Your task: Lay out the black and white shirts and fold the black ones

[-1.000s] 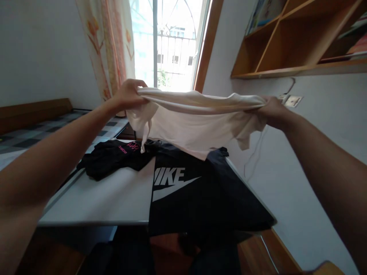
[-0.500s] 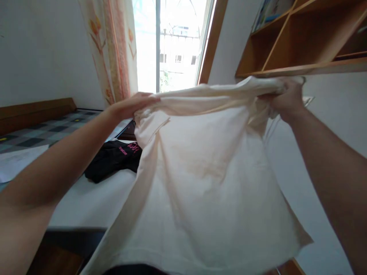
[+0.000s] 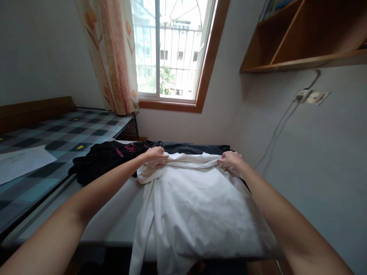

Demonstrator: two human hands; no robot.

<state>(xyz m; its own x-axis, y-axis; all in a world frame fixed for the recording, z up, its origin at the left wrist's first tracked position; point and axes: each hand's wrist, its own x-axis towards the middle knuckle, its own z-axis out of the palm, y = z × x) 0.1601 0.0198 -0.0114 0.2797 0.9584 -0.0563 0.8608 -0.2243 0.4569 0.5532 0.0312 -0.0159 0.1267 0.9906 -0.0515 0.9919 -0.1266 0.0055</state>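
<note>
Since both hands grip one same edge, the creased white cloth garment [image 3: 195,206] is spread b/w them, upon the pale, smooth-topped table [image 3: 111,206]. The left hand [image 3: 156,154] has its fingers bent round the gathered far edge, toward the left end; the right hand [image 3: 231,160] does equally toward the right end. Neither hand is wide: each is holding cloth, w/ a stretch of edge b/w the two. I think they are placed apart like this b/c the edge is then pulled straight & does not sag in the middle.

The near part of the white garment falls past the near side of the table, prob. b/c it is too long for the surface. At near left a long strip hangs also; sleeve or fold, I cannot tell.

Just beyond the hands, a dark charcoal cloth [image 3: 195,147] shows as a strip along the far side. It seems to go under the white one, but most of it is hidden. At far left, a crumpled black garment w/ pink lettering [image 3: 100,162] lies in a loose heap, perhaps to leave more room at right. Further left, a white printed paper sheet [image 3: 23,162] rests on the bed w/ grey-blue checked cover [image 3: 86,128].
</note>
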